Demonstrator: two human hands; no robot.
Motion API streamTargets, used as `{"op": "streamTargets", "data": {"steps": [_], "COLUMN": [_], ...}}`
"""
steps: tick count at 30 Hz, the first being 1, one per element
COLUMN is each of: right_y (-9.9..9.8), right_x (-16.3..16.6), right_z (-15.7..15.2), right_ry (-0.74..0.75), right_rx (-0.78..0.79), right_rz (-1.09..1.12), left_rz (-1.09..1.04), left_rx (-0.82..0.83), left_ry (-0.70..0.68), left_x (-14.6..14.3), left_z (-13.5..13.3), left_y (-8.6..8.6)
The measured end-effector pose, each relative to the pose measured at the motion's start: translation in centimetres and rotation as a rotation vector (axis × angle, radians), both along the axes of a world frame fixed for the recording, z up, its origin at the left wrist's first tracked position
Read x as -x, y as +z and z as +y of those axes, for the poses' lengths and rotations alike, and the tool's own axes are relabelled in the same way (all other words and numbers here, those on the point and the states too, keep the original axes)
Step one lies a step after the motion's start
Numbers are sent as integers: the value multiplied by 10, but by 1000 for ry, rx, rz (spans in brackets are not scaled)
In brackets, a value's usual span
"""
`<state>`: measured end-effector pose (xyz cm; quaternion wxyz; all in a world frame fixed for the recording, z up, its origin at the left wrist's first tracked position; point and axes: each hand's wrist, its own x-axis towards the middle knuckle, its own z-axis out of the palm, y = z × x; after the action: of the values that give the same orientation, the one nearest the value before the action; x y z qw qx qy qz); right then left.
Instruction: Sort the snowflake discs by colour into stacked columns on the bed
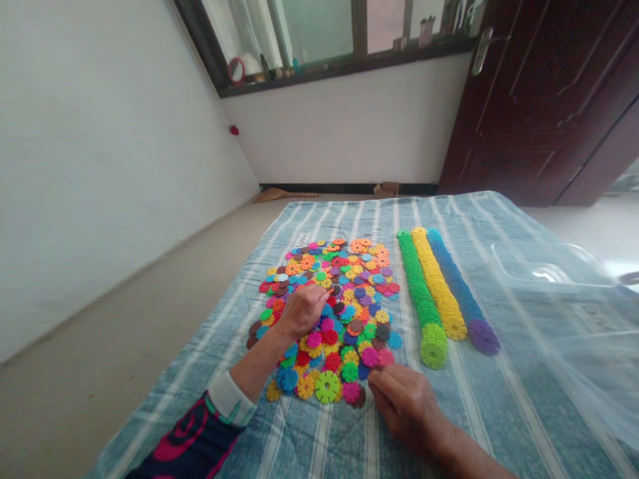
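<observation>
A spread of loose, notched plastic flower discs (327, 387) in many colours lies on the striped cloth. My left hand (303, 311) reaches over the middle of the spread. Its fingers are pinched together, and a small orange-red edge, seemingly of a disc, shows at the fingertips. Down at the near right edge of the spread is my right hand (408, 404), its fingers closed beside a blue disc (364, 370). Whether anything sits between those fingers is hidden. Right of the spread lie a green row (417, 286), a yellow row (436, 286) and a blue row (456, 283) of overlapping discs.
Blue-and-white striped cloth (519, 392) covers the table. A clear plastic container (554, 266) stands at the right, with transparent plastic (594, 372) nearer me. Beyond the table are a white wall (349, 133), a window ledge with small items, and a dark red door (544, 100).
</observation>
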<state>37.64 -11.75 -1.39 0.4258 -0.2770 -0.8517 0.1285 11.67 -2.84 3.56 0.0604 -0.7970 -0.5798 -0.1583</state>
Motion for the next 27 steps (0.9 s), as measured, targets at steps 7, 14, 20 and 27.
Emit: {"op": "streamTargets", "data": {"steps": [7,14,20,27], "right_y": [2,7,6,4], "right_x": [1,1,1,0], "right_z": [-1,-1,-1,-2], "right_ry": [-7,-4,-2,3], "right_rx": [-13,0,10,10], "right_rz": [7,5,8,-8], "left_rz": [-293,-500,-143,27], "left_rx": [219,166,284,190], "left_ry": [160,189,-130,-272], "left_x": [-1,-7,-26,-38], "left_z": [32,67,28,-56], "left_y": [16,21,28,6]}}
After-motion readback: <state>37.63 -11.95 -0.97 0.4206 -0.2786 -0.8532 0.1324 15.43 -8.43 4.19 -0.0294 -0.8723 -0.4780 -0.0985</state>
